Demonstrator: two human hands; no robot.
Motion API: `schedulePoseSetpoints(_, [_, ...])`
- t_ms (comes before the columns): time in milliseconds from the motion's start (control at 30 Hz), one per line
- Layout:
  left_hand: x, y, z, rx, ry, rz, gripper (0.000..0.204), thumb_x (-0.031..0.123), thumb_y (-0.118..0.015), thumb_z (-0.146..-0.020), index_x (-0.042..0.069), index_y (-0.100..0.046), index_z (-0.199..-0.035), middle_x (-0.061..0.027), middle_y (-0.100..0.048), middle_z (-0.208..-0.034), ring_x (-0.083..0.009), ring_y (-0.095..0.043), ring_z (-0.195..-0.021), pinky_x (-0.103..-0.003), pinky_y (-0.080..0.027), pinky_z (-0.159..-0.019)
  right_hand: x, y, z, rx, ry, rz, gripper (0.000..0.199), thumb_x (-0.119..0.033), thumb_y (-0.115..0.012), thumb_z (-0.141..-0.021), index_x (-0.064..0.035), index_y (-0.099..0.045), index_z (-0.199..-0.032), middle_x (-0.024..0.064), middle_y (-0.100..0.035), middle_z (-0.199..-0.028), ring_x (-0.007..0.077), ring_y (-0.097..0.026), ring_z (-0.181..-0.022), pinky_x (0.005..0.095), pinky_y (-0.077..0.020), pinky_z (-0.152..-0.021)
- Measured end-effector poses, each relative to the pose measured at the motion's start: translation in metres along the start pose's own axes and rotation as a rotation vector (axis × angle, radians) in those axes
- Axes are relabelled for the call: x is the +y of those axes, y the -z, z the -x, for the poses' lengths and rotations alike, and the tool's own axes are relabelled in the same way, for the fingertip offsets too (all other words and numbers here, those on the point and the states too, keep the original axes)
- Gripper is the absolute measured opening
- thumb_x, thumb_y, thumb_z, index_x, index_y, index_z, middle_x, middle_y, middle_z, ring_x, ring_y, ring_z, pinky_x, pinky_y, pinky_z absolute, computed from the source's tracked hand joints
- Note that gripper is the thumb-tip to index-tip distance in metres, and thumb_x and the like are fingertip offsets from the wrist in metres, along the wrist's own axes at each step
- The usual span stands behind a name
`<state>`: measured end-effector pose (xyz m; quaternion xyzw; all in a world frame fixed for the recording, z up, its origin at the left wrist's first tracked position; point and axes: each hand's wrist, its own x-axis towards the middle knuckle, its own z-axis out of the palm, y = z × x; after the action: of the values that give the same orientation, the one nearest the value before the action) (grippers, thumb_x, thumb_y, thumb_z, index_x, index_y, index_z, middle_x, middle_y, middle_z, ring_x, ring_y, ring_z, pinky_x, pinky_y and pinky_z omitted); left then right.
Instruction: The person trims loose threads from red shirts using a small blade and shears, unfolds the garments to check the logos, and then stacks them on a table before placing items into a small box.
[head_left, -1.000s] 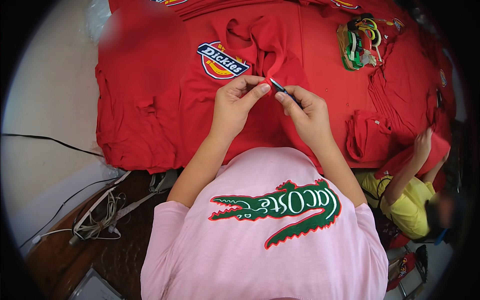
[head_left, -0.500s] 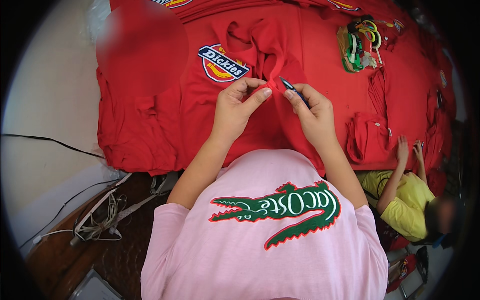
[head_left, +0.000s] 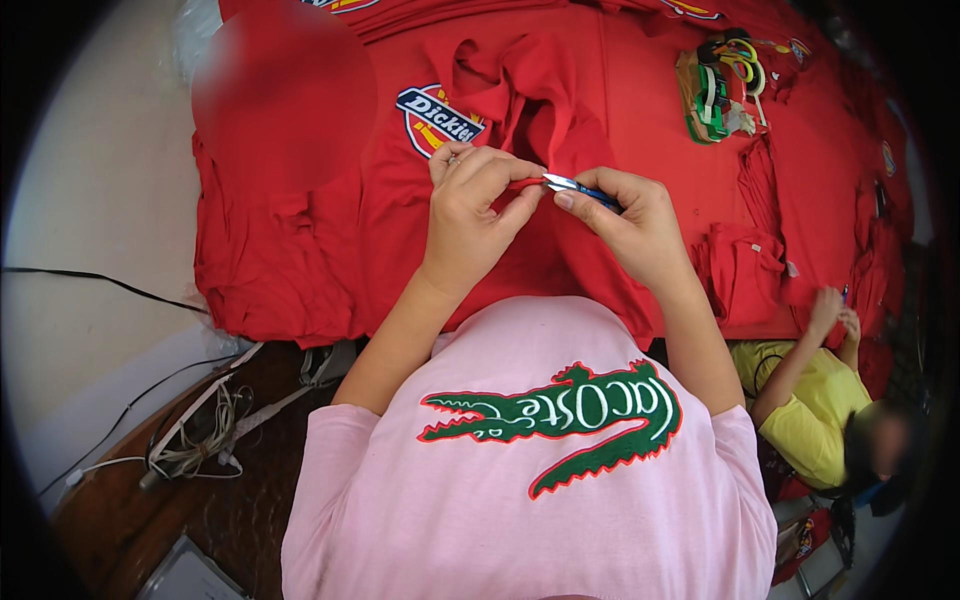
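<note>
- Left hand (head_left: 475, 205): pinching the red garment (head_left: 525, 250), spread beneath both hands
- Right hand (head_left: 630, 215): gripping snips (head_left: 588, 191), tip beside the left hand
- Patch (head_left: 438, 115): just beyond the left hand

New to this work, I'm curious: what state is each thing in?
Left fingers: closed, pinching red cloth.
Right fingers: closed on snips.
Snips: held, tip at the red cloth; open or shut unclear.
Red cloth: rumpled.
Emblem: partly hidden.
White cables: coiled, tangled.
Left garment pile: crumpled.
</note>
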<state>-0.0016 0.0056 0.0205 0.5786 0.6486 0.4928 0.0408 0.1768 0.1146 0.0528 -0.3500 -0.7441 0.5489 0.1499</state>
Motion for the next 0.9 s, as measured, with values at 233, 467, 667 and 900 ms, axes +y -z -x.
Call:
schedulePoseSetpoints(233, [-0.008,-0.004,0.001,0.061,-0.148,-0.152,0.017,0.008,-0.083,-0.078,0.013,-0.072,-0.091,0.0016,-0.068,-0.086,-0.0164,-0.064,-0.084,-0.039,-0.038,-0.098,0.007,-0.002,-0.001,0.075,-0.046,-0.076,0.024,-0.024,-0.076,-0.095,0.0005,-0.076,-0.098,-0.0017,-0.057,-0.067,0.0053,-0.046,-0.065,0.0258,-0.0382,-0.058])
schedulePoseSetpoints(467, [-0.006,-0.005,-0.002,0.077,-0.292,-0.239,0.018,0.008,-0.081,-0.076,0.014,-0.069,-0.087,0.0042,-0.065,-0.087,-0.0150,-0.063,-0.083,-0.040,-0.038,-0.096,-0.006,0.000,0.000,-0.006,-0.060,-0.083,0.023,-0.023,-0.078,-0.094,-0.0002,-0.076,-0.097,-0.0039,-0.056,-0.069,0.0038,-0.045,-0.067,0.0243,-0.0378,-0.058])
schedulePoseSetpoints(667, [-0.010,-0.009,0.001,0.119,-0.347,-0.226,0.026,0.004,-0.085,-0.072,0.015,-0.070,-0.090,0.0029,-0.066,-0.088,-0.0165,-0.065,-0.084,-0.040,-0.037,-0.098,-0.006,-0.001,-0.001,0.013,-0.053,-0.124,0.022,-0.021,-0.078,-0.094,0.0005,-0.076,-0.097,-0.0036,-0.057,-0.068,0.0038,-0.046,-0.065,0.0249,-0.0376,-0.057])
schedulePoseSetpoints(900, [-0.011,-0.008,0.001,0.105,-0.360,-0.238,0.026,0.004,-0.085,-0.072,0.014,-0.070,-0.090,0.0030,-0.066,-0.089,-0.0162,-0.065,-0.084,-0.039,-0.037,-0.098,0.002,-0.004,0.002,0.084,0.076,-0.010,0.021,-0.020,-0.078,-0.094,0.0005,-0.076,-0.097,0.0000,-0.056,-0.066,0.0050,-0.046,-0.063,0.0258,-0.0389,-0.056])
